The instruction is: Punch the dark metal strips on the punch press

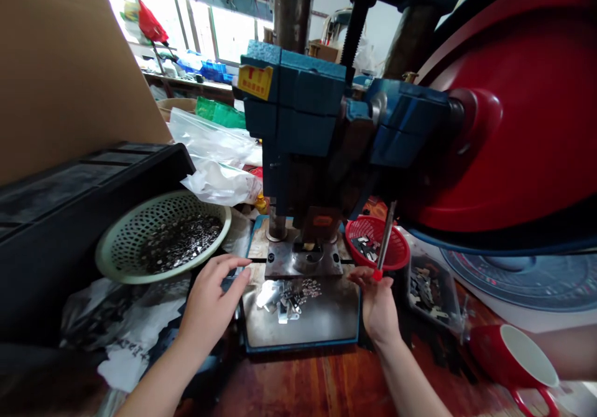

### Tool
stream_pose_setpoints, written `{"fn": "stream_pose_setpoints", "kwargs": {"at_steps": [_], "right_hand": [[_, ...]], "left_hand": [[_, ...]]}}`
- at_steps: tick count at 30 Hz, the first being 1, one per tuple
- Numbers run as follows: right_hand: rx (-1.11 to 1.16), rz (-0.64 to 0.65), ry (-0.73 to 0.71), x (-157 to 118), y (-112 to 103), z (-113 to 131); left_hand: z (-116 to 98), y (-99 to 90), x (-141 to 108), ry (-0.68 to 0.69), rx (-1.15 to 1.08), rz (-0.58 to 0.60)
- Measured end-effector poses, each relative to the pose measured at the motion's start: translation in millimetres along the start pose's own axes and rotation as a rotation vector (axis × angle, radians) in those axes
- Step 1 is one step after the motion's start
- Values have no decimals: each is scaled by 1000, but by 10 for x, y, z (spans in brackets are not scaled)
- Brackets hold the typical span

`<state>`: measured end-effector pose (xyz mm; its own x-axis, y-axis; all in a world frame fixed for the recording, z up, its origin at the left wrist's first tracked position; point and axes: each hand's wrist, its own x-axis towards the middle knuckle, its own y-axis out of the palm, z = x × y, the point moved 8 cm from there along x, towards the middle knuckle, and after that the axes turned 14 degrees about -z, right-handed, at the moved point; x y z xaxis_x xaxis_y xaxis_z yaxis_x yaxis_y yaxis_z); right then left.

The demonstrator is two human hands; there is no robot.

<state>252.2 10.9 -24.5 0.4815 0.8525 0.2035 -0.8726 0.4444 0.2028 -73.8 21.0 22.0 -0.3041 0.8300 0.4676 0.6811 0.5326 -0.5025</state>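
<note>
Metal pieces (290,304) lay at the press's (303,109) six o'clock, likely for easy reach, our left fingers (232,263) loose and our right fingers (362,274) grasping a red-ended rod (385,240).

Cropped, Covered, Too Fine

The red wheel (527,112) runs past the right edge, the cardboard (65,63) past the left. The red mug (492,352) is cut below and hides the end of a bare arm (571,350). The right hand (381,312) partly hides the metal rod (385,240). Glare swallows some metal pieces (289,308); the yellow label's (255,81) lettering is too small to read.
</note>
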Motion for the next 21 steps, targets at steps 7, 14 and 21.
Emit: {"fn": "stream_pose_setpoints", "kwargs": {"at_steps": [7,14,21], "right_hand": [[-537,117,-168,125,347,-4],[-810,279,-329,451,905,53],[-528,-74,-124,558,225,51]], "left_hand": [[403,-479,-83,-51,129,-55],[981,-881,-268,-112,321,-27],[983,-452,-426,22,371,284]]}}
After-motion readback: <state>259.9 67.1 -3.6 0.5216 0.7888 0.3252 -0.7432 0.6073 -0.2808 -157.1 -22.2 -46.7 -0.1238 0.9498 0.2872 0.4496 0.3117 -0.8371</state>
